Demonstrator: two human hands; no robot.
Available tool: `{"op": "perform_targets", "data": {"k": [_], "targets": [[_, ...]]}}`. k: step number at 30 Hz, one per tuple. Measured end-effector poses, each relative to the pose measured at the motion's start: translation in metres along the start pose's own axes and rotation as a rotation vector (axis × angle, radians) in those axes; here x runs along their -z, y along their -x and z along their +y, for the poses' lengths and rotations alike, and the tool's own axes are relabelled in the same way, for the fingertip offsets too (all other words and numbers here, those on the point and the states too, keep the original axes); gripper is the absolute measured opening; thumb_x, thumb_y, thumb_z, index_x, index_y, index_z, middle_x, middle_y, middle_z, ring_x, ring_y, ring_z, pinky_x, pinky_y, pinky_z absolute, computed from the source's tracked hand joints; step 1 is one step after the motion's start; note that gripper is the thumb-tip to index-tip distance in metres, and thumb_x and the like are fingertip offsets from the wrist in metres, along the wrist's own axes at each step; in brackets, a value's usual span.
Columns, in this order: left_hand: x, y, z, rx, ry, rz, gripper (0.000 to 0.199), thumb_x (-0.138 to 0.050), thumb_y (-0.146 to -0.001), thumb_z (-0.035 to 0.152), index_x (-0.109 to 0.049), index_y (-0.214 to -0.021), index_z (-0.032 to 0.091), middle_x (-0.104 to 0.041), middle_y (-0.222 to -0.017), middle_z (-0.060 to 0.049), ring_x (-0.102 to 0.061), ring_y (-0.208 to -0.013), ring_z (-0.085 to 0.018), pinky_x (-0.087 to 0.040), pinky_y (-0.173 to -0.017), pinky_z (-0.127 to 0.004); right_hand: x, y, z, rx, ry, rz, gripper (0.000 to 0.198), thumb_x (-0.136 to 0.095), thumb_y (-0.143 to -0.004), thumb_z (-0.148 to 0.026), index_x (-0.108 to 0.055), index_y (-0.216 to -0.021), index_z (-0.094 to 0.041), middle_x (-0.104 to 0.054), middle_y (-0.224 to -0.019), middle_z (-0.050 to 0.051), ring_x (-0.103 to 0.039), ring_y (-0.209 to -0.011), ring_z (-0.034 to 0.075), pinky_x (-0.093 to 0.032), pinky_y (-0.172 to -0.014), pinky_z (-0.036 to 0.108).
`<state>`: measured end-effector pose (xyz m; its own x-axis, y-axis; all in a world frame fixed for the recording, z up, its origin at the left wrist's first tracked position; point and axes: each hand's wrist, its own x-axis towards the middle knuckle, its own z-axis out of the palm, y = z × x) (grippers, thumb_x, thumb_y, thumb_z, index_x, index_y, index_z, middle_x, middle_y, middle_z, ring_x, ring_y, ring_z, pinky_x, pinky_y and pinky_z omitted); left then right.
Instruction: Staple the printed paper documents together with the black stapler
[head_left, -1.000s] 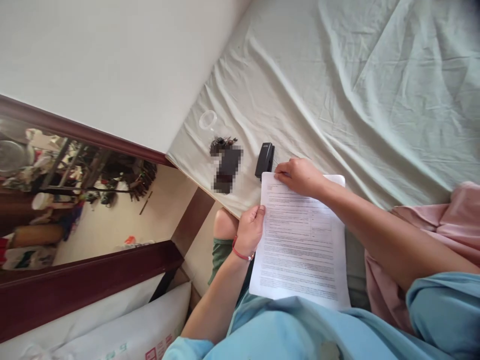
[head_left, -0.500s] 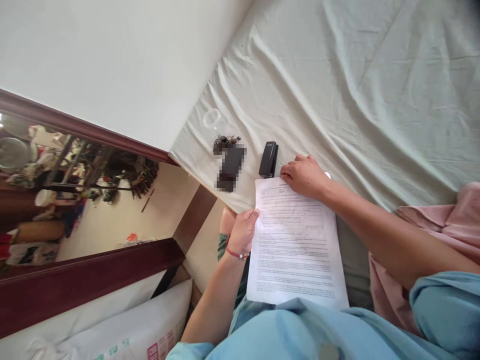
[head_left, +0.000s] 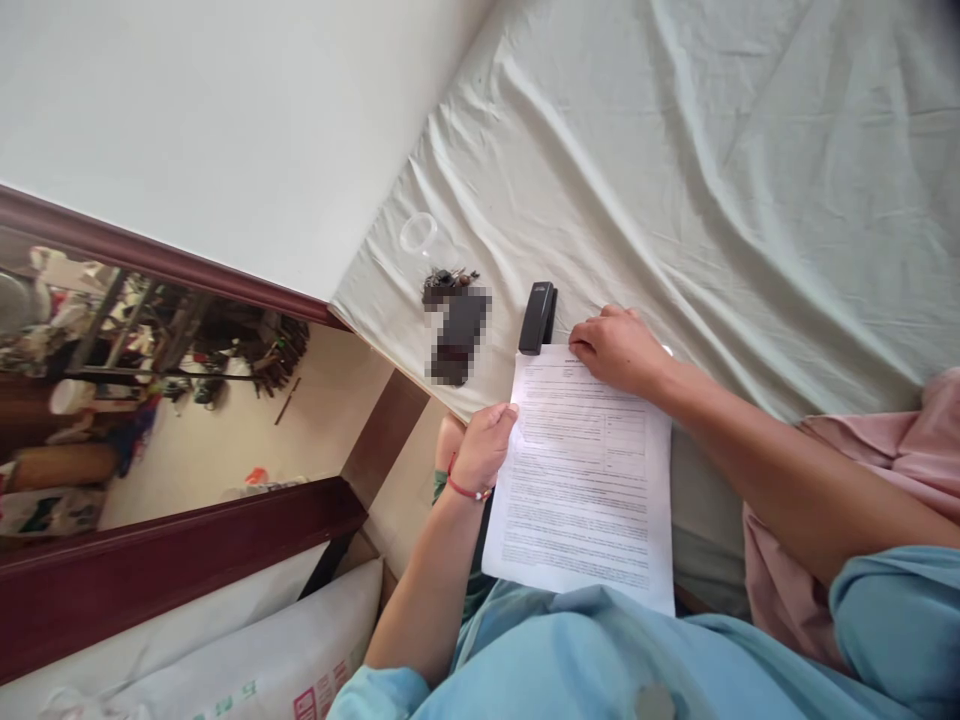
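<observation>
A printed paper sheet (head_left: pixel 581 480) lies in front of me, its lower edge against my blue shirt. My left hand (head_left: pixel 486 445) pinches its left edge, thumb on top. At the top right corner, my right hand (head_left: pixel 619 350) has its fingers curled over the sheet's upper edge; the fingertips are partly hidden. Just beyond the sheet's top left corner lies a black stapler (head_left: pixel 537 318), its near end touching or very close to the paper. A small white thing (head_left: pixel 667 350) peeks out behind my right wrist.
A light green cloth (head_left: pixel 675 200) with folds covers the bed-like surface. To the left are a clear plastic cup (head_left: pixel 420 235), a dark bunch of small things (head_left: pixel 448 283) and a blurred-out dark object (head_left: pixel 459 335). Pink fabric (head_left: pixel 862 450) lies at right, a white sack (head_left: pixel 300 640) lower left.
The sheet has turned slightly clockwise, its lower end swinging left and its top edge rising toward the stapler. Both hands keep their places on it, the right shifting slightly right.
</observation>
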<state>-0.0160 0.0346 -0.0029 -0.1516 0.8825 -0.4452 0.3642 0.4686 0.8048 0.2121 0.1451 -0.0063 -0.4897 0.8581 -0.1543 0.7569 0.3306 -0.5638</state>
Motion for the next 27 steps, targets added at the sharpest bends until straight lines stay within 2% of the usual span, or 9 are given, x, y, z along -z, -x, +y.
{"op": "perform_targets", "data": {"k": [4, 8, 13, 18, 23, 27], "targets": [[0.000, 0.003, -0.004, 0.029, 0.012, -0.091, 0.041, -0.064, -0.091, 0.053, -0.055, -0.070, 0.020, -0.057, -0.065, 0.000, -0.053, -0.066, -0.017, -0.044, -0.064, -0.030, -0.001, 0.000, -0.001, -0.004, -0.002, -0.008, 0.031, -0.047, -0.104, -0.023, -0.077, -0.095, -0.019, -0.080, -0.100, 0.010, -0.058, -0.109, 0.031, -0.034, -0.092, 0.044], [-0.001, 0.010, -0.007, -0.035, -0.041, -0.061, 0.045, -0.061, -0.094, 0.058, -0.053, -0.071, 0.020, -0.055, -0.067, 0.001, -0.051, -0.067, -0.016, -0.043, -0.065, -0.030, -0.007, 0.001, -0.006, 0.032, -0.005, 0.009, 0.034, -0.045, -0.106, -0.028, -0.077, -0.096, -0.019, -0.079, -0.101, 0.009, -0.058, -0.109, 0.031, -0.033, -0.093, 0.045], [-0.006, 0.024, -0.009, -0.176, -0.225, -0.020, 0.048, -0.052, -0.100, 0.060, -0.046, -0.072, 0.021, -0.048, -0.067, 0.002, -0.044, -0.067, -0.015, -0.038, -0.065, -0.029, -0.008, 0.003, -0.012, 0.014, -0.072, 0.029, 0.035, -0.045, -0.106, -0.030, -0.076, -0.092, -0.019, -0.077, -0.089, 0.009, -0.058, -0.103, 0.029, -0.033, -0.091, 0.042], [-0.014, 0.035, -0.008, -0.225, -0.279, -0.043, 0.049, -0.046, -0.103, 0.061, -0.042, -0.072, 0.023, -0.043, -0.067, 0.003, -0.040, -0.065, -0.014, -0.036, -0.063, -0.029, -0.004, 0.004, -0.015, 0.040, -0.144, 0.000, 0.031, -0.047, -0.103, -0.026, -0.074, -0.089, -0.021, -0.074, -0.084, 0.007, -0.058, -0.095, 0.026, -0.034, -0.086, 0.039], [-0.017, 0.034, -0.005, -0.238, -0.235, -0.044, 0.050, -0.045, -0.103, 0.065, -0.047, -0.077, 0.022, -0.050, -0.071, 0.001, -0.046, -0.069, -0.016, -0.041, -0.068, -0.030, 0.000, 0.004, -0.011, 0.056, -0.291, -0.006, 0.026, -0.048, -0.099, -0.024, -0.069, -0.083, -0.020, -0.068, -0.080, 0.004, -0.051, -0.070, 0.017, -0.036, -0.071, 0.032], [-0.022, 0.029, 0.001, -0.288, -0.228, -0.007, 0.046, -0.045, -0.105, 0.064, -0.054, -0.087, 0.022, -0.059, -0.081, -0.002, -0.054, -0.079, -0.019, -0.047, -0.077, -0.032, 0.003, 0.005, -0.009, 0.098, -0.383, 0.009, 0.026, -0.048, -0.099, -0.025, -0.068, -0.084, -0.019, -0.068, -0.080, 0.003, -0.052, -0.069, 0.015, -0.038, -0.070, 0.030]]}}
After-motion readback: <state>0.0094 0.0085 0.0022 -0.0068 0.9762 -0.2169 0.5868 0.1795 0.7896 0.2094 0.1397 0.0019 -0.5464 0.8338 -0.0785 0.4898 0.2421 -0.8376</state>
